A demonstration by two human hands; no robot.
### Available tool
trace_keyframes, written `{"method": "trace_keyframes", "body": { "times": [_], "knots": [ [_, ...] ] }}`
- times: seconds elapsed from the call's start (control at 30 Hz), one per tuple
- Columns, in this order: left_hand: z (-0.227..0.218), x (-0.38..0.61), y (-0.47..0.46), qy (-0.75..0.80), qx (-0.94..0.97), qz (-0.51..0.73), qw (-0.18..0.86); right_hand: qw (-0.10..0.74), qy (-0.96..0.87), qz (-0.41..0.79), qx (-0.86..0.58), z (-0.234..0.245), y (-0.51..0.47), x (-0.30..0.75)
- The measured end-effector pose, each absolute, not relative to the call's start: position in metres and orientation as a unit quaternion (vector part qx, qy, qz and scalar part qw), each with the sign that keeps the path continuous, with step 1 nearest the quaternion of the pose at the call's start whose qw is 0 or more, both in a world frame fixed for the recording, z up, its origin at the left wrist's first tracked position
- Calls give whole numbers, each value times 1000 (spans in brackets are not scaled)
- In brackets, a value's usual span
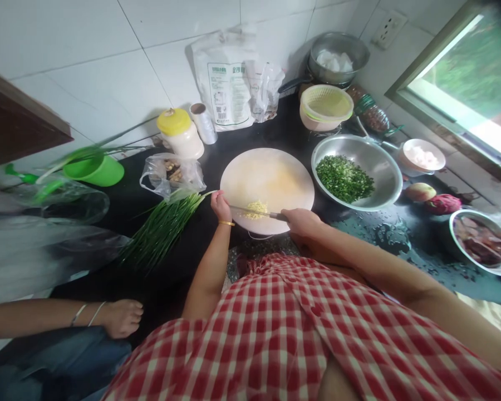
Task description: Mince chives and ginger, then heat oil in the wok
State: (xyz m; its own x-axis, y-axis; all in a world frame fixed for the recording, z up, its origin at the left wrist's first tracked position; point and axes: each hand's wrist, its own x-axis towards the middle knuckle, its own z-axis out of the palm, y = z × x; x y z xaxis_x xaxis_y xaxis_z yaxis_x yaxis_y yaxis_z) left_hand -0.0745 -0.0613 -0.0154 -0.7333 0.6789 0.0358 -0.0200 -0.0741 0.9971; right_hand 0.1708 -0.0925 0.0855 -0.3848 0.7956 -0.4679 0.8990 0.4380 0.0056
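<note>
My right hand (303, 221) is wrapped round the dark handle of a knife (256, 211). The blade lies nearly level over a small heap of finely chopped pale yellow bits (255, 207), maybe ginger or garlic, on a round cutting board (271, 167). At the board's left edge my left hand (221, 207) has its fingers closed at the far end of the blade; its exact grip is partly hidden. Just left of that hand lies a bunch of long green scallions (165, 227), its pale end close to my fingers.
Right of the board stands a metal bowl (384, 172) of chopped greens. A plastic bag (173, 175), a yellow-lidded jar (181, 133) and a green container (96, 170) are on the left. Another person's hand (123, 318) rests at lower left. A pot of meat (482, 242) stands far right.
</note>
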Motion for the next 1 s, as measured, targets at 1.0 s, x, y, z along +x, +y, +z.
{"method": "trace_keyframes", "body": {
  "times": [1.0],
  "knots": [
    [-9, -71, -52, 653, 257, 674, 229, 208, 836, -113, 494, 91, -54, 177]
  ]
}}
